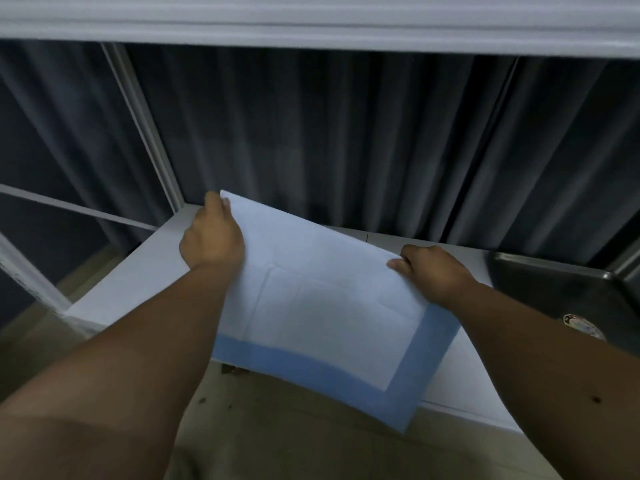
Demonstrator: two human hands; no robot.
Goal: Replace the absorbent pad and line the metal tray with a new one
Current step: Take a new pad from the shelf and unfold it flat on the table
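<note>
This looks like a clinical or animal-care room rather than a home. A white shelf surface (138, 282) sits inside a white metal frame (145, 129), backed by a dark pleated curtain (311, 133). At the shelf's right end rests a stainless metal tray (554, 289), and above the shelf a blue-bordered absorbent pad (329, 306) is held spread.

You are looking at a white shelf (138, 275) with a white frame post (145, 126) rising from its far left corner. A dark pleated curtain (329, 133) hangs behind it. The floor (294, 427) below looks tan, perhaps speckled with dark spots.
</note>
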